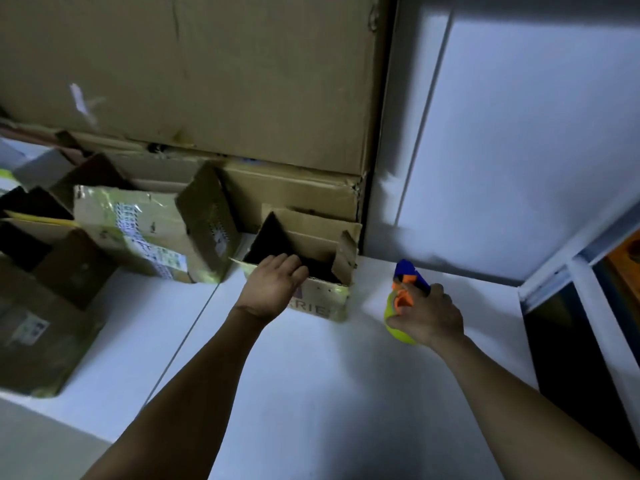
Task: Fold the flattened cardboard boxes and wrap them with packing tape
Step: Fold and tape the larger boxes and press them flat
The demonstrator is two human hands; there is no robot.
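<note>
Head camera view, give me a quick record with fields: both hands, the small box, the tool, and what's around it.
Left hand: rests on the near rim of the small cardboard box, fingers over the opening
Right hand: grips a tape dispenser, right of the box
Box state: upright, top flaps open, on the white table
Left side: taped box, tilted
Behind: large cardboard cartons

Storeroom: stacked cardboard boxes [194, 77]
</note>
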